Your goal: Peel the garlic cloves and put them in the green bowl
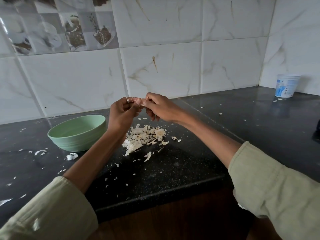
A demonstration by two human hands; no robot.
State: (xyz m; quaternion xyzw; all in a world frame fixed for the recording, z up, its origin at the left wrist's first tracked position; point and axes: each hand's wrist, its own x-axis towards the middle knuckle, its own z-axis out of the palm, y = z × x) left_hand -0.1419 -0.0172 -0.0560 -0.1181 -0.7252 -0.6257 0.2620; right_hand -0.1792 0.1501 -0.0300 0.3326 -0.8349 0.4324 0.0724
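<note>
A person's two hands meet above a black granite counter, working on one garlic clove held between them. The left hand curls its fingers around the clove from below, while the right hand pinches its papery skin at the tip. One green bowl stands on the counter just left of the left wrist; its visible inside shows no cloves. One heap of garlic peels lies under the hands, with loose flakes scattered around. One white plastic tub stands in the far right corner, against the marbled tiles.
</note>
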